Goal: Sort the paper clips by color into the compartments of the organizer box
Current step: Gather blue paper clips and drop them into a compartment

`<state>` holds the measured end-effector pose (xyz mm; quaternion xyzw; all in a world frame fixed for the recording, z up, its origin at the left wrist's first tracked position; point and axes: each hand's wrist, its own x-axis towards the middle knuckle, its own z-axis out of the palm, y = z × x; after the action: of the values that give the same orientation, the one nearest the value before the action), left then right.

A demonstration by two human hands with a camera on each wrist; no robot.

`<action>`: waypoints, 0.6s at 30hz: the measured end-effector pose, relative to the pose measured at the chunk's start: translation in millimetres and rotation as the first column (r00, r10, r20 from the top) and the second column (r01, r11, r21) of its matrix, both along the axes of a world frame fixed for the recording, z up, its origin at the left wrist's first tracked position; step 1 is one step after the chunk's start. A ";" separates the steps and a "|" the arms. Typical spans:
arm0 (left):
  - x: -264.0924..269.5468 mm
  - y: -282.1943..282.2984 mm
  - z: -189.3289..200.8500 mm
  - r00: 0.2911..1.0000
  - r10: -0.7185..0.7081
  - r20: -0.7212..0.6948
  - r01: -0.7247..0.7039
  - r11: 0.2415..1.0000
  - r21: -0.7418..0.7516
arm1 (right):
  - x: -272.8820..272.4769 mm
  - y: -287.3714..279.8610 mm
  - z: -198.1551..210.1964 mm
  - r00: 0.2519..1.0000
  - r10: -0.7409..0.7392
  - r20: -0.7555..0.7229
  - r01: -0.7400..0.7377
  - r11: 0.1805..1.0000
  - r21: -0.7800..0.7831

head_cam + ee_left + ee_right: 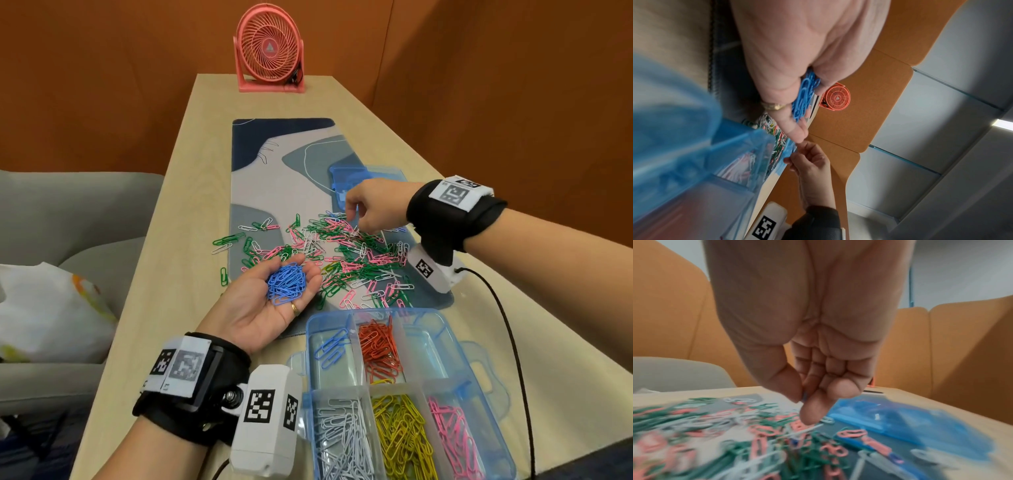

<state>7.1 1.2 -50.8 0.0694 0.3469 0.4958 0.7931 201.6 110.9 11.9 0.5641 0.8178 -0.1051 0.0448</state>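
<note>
Head view: a person sorts paper clips at a narrow wooden table (164, 274), midway through the blue round. The left hand (274, 301) lies palm up just above the near edge of the desk mat (274, 164), its fingers relaxed and cupped under a heap of blue clips (287, 282). The right hand (373, 205) dips into the far side of the mixed pile (342, 253) of green, pink and white clips; the right wrist view shows thumb and forefinger closed on something thin and blue, most likely one more blue clip, though blur leaves that unsure.

The organizer box (310, 329) sits at the near right, its far-left compartment holding only a few blue clips, with red, white, yellow and pink already filed and one compartment apparently bare, presumably for green.

The next move, by the look of it, calls for carrying that pinch across to the cupped palm, then tipping the palm's load into the blue compartment without spilling over the dividers.

Room is tight: stray green clips lie at the mat's left edge near the table's drop, and the box lid (363, 178) lies just behind the right hand.
</note>
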 end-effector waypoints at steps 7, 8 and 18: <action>-0.7 -0.2 -0.5 1.000 -0.002 0.002 0.002 1.000 0.010 | 23.1 14.3 0.7 0.984 -0.092 0.152 0.085 0.995 0.051; -0.4 -0.1 -0.4 1.000 -0.002 -0.003 0.002 1.000 0.012 | 24.6 15.4 -0.8 0.984 -0.101 0.149 0.094 0.994 0.055; -0.1 -0.2 0.3 1.000 0.000 -0.015 0.001 1.000 0.015 | 32.9 21.0 -20.3 0.988 -0.112 0.107 0.107 0.993 0.056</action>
<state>7.0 1.0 -50.5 0.0793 0.3492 0.4976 0.7900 234.5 131.9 -8.5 0.6141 0.7842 -0.0554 0.0697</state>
